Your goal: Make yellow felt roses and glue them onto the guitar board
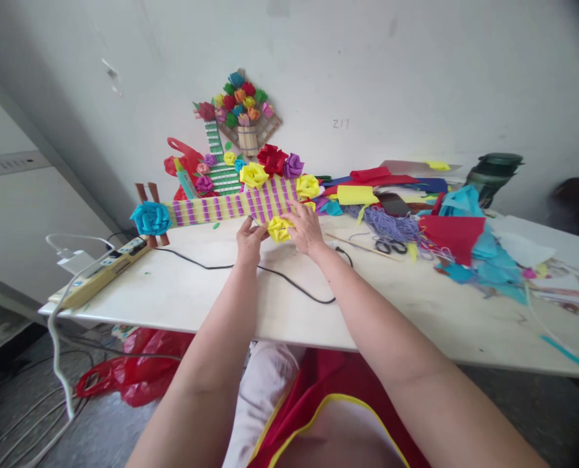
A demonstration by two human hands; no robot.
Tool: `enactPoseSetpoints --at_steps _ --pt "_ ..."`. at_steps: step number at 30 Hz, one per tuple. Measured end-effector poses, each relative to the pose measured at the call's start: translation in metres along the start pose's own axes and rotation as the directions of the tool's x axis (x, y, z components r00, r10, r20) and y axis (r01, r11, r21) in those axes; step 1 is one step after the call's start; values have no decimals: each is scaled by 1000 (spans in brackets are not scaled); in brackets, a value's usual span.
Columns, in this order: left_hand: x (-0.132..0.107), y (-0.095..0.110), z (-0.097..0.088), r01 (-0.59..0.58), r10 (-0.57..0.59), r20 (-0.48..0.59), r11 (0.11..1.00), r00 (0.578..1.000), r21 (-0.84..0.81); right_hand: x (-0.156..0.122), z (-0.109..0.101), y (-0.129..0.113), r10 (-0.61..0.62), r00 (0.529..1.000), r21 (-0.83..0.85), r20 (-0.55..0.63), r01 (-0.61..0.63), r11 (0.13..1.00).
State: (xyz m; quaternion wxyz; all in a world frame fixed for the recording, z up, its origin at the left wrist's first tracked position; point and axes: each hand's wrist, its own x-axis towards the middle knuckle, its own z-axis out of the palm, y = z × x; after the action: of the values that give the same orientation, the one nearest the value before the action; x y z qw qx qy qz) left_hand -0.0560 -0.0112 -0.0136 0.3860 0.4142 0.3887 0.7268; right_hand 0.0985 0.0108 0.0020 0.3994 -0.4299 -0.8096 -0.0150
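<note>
A guitar-shaped paper craft (pixel 211 209) with yellow and purple woven stripes lies tilted across the back of the table. A large blue paper flower (pixel 151 218) and brown rolled pegs sit at its left end; red, purple and yellow paper flowers line the body's upper edge. At the body's lower edge is a yellow paper flower (pixel 279 229). My right hand (pixel 307 227) has its fingers over this flower's right side, with the thumb against it. My left hand (pixel 250 242) is closed at the craft's lower edge, just left of the flower; its fingertips are partly hidden.
A second flower craft (pixel 243 117) leans on the wall. Black cable (pixel 294 284) crosses the table below my hands, and a power strip (pixel 104 273) sits left. To the right are scissors (pixel 391 246), purple strings (pixel 384 224), coloured paper (pixel 452 235) and a dark bottle (pixel 494 175).
</note>
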Motion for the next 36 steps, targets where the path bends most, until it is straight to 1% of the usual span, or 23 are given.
enactPoseSetpoints --at_steps 5,12,20,27,36 --pt "-1 1 2 -1 1 -10 1000 1000 -6 3 1 -4 -38 998 10 -40 38 999" --pt "-3 4 3 5 -5 -11 1000 1000 -22 1 -5 -12 -41 999 -11 -25 40 999" --pt "-4 4 4 4 -4 4 1000 1000 -22 2 -4 -10 -81 996 -41 -35 79 996" --pt "-3 2 2 16 -16 -5 1000 1000 -26 1 -7 -9 -139 990 -68 -19 137 988" --pt "0 -1 2 21 -21 -10 999 1000 -25 3 -6 -15 -89 995 -49 -48 86 995"
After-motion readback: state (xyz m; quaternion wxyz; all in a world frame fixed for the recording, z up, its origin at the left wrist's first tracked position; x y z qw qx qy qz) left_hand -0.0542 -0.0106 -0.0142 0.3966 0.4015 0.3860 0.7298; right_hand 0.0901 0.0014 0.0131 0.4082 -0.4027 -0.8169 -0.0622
